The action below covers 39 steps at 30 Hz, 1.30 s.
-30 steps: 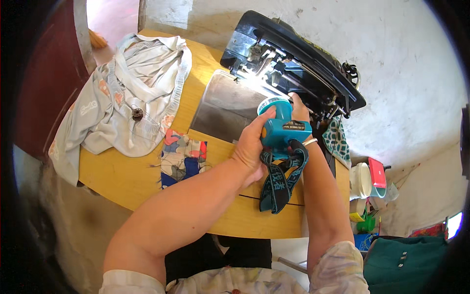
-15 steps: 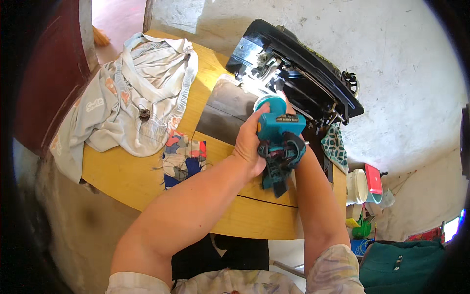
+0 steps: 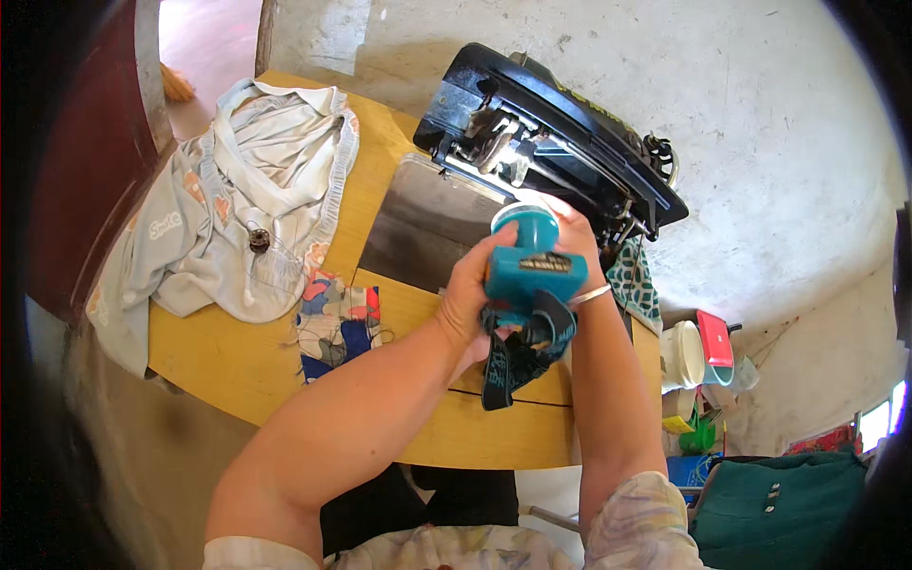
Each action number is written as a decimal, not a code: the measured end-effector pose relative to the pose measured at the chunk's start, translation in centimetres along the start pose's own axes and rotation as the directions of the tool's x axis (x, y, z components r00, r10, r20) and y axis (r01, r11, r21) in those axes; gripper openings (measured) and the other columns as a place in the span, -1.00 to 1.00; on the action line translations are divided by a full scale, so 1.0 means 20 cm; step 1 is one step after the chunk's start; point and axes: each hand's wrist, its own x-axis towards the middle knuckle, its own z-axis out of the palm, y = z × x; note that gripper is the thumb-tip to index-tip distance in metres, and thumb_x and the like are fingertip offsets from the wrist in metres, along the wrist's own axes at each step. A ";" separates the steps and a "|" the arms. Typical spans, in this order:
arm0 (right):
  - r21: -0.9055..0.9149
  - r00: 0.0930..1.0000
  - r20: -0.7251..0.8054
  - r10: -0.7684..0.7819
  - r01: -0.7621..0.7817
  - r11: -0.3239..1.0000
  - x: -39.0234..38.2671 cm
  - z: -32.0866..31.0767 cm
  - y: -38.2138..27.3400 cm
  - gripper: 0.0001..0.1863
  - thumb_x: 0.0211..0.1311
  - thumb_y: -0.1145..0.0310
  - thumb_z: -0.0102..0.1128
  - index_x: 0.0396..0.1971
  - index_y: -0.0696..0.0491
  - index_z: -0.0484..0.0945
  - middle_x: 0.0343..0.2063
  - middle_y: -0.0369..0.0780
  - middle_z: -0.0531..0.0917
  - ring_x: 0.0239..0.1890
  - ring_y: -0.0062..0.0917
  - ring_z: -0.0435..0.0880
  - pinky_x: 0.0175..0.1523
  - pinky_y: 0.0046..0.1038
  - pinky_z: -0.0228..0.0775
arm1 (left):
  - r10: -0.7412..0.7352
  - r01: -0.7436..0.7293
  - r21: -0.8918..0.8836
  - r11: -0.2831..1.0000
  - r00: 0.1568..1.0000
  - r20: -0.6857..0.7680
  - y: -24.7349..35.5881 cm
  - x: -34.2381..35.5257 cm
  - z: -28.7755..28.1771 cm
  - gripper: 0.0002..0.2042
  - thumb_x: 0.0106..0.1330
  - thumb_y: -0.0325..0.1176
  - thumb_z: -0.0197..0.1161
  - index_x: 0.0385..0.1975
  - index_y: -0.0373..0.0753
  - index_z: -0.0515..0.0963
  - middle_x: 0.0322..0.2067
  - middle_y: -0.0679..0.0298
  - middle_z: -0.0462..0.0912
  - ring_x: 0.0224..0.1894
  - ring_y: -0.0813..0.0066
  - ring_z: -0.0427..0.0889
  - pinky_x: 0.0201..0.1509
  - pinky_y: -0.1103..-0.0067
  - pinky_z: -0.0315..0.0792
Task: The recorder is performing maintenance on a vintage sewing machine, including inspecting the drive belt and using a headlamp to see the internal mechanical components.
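Note:
A teal headlamp (image 3: 532, 271) with a dark strap (image 3: 527, 366) hanging from it is gripped in my left hand (image 3: 465, 299), the thumb pressed on its side. Its lit end faces the sewing machine (image 3: 560, 142), which is tipped back so its metal underside shows. My right hand (image 3: 575, 242), a bangle on its wrist, lies just beyond the headlamp. Its fingers stretch toward the machine and are brightly lit; their tips are partly washed out and hidden. Whether they touch the lamp's front I cannot tell.
Pale trousers (image 3: 266, 180) lie at the table's left, with a dark bobbin (image 3: 258, 240) on them. Beside them is a patterned cloth scrap (image 3: 337, 323). A patterned teal cloth (image 3: 635, 285) hangs by the machine. Buckets (image 3: 682, 356) and a green chair cover (image 3: 779, 513) stand right.
The headlamp has tilted and dropped slightly in my left hand, and its light on the machine has shifted. My right hand has come nearer, showing more beside the lamp. The view has shifted a little.

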 end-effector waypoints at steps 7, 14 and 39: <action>0.192 0.993 0.019 0.115 -0.116 0.974 0.10 0.13 -0.08 -0.70 0.21 0.24 -0.06 -0.37 0.21 0.49 -0.42 -0.21 0.58 -0.41 -0.53 0.56 -0.29 -0.51 0.42 | 0.091 -0.053 -0.230 0.972 0.984 0.156 0.04 0.01 0.01 -0.71 0.14 -0.08 0.09 -0.29 -0.14 0.47 -0.42 0.34 0.57 -0.41 0.53 0.57 -0.36 0.59 0.49; -0.129 0.998 -0.059 -0.017 0.009 0.992 0.15 0.11 -0.06 -0.79 0.14 0.36 0.01 -0.44 0.21 0.53 -0.52 -0.25 0.59 -0.53 -0.66 0.53 -0.45 -0.62 0.37 | 0.192 -0.179 -0.102 0.979 0.972 0.134 0.02 0.08 -0.05 -0.71 0.16 -0.12 0.08 -0.23 -0.16 0.47 -0.39 0.31 0.57 -0.43 0.55 0.57 -0.42 0.63 0.48; 0.497 0.996 0.073 0.054 -0.083 0.864 0.08 0.18 -0.16 -0.50 0.11 0.56 -0.06 0.11 0.08 0.19 -0.29 -0.15 0.47 -0.28 -0.48 0.49 -0.19 -0.47 0.39 | 0.127 -0.100 -0.152 0.983 0.976 0.178 0.05 0.06 -0.04 -0.60 0.19 -0.05 -0.03 -0.14 -0.25 0.39 -0.36 0.14 0.56 -0.48 0.36 0.59 -0.51 0.52 0.51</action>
